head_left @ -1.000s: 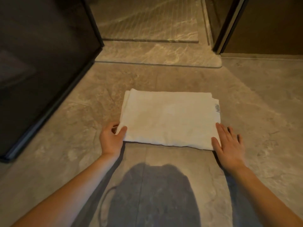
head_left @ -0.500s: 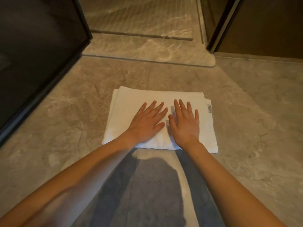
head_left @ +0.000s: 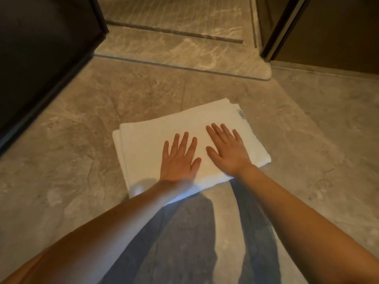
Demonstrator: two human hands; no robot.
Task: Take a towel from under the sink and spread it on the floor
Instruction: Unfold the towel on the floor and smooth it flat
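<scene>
A white towel (head_left: pixel 143 140), folded into a flat rectangle, lies on the grey stone floor (head_left: pixel 71 150) in the middle of the view, with a small label at its far right corner. My left hand (head_left: pixel 179 158) rests palm down on the towel's middle, fingers spread. My right hand (head_left: pixel 226 149) lies flat beside it on the towel's right half, fingers also apart. Neither hand grips the cloth. My forearms hide the towel's near edge in part.
A dark glass panel (head_left: pixel 41 58) with a black frame runs along the left. A raised stone threshold (head_left: pixel 184 56) crosses the far side, with a shower floor behind it. A dark door and frame (head_left: pixel 307 27) stand at the far right. My shadow falls on the near floor.
One second ago my hands were at the towel's near corners. They moved onto its middle and now press flat, slightly further apart. The view has tilted, so the towel looks rotated.
</scene>
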